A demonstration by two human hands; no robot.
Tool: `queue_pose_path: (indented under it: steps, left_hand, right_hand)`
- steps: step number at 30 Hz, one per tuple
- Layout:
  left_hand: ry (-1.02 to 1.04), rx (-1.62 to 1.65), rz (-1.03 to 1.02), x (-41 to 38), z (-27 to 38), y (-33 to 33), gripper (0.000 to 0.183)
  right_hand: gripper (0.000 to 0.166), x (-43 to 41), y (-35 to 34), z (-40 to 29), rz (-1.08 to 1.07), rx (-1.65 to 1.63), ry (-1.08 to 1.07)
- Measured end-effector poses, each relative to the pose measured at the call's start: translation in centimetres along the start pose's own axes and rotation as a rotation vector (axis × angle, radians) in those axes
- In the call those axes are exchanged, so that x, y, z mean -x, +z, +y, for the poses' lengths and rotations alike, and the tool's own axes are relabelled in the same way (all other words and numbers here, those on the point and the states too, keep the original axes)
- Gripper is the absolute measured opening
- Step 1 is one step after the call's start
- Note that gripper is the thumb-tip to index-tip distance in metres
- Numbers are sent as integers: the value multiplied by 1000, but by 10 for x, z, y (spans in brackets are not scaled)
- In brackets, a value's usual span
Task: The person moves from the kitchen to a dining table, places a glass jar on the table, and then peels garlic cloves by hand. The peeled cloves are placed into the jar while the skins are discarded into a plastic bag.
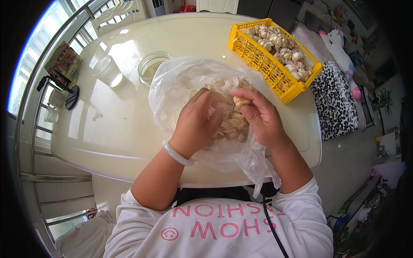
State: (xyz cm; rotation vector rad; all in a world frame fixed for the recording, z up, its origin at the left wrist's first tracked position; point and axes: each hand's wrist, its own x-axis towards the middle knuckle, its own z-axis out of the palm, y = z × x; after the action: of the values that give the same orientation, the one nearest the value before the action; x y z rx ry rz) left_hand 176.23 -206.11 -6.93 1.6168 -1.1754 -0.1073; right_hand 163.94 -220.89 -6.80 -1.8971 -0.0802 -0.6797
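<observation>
Between the thumb and fingers of my right hand [263,117] is a pale yellowish piece of garlic [241,101]. My left hand [201,119], with a white bangle [177,154] at its wrist, is just left of it, fingers curled and turned towards the garlic; whether they hold anything cannot be told. Both hands are over an open, clear plastic bag [167,87] on the table. Inside the bag lie dry garlic skins [234,124], partly hidden by my hands.
A yellow plastic crate [274,77] of garlic bulbs [285,53] stands beyond my right hand. An open glass jar [145,75] and a ribbed clear cup [108,72] stand left of the bag on the table [96,138]. A black cable [274,229] runs down my shirt.
</observation>
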Motion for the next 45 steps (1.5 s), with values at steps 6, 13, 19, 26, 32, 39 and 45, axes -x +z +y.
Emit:
queue_pose_path:
  steps: [6, 13, 19, 26, 32, 39, 45]
  left_hand:
    - [88, 87, -54, 2, 1, -4, 7]
    - [164, 33, -73, 0, 4, -7, 6]
    - [211, -40, 2, 1, 4, -6, 15]
    - [98, -41, 158, 4, 1, 1, 11]
    - [-110, -62, 244, 2, -2, -2, 6]
    - [-169, 291, -40, 3, 0, -5, 4]
    - [-224, 530, -84, 9, -1, 4, 18]
  right_hand:
    - [28, -3, 3, -3, -58, 80, -32]
    - [29, 4, -1, 2, -101, -31, 143]
    - [29, 3, 2, -1, -128, -15, 113]
    - [35, 2, 10, -7, -40, 306, -9]
    - [26, 3, 5, -9, 82, -234, 217]
    - [27, 3, -4, -8, -70, -389, 214]
    - [30, 0, 5, -17, -36, -53, 113]
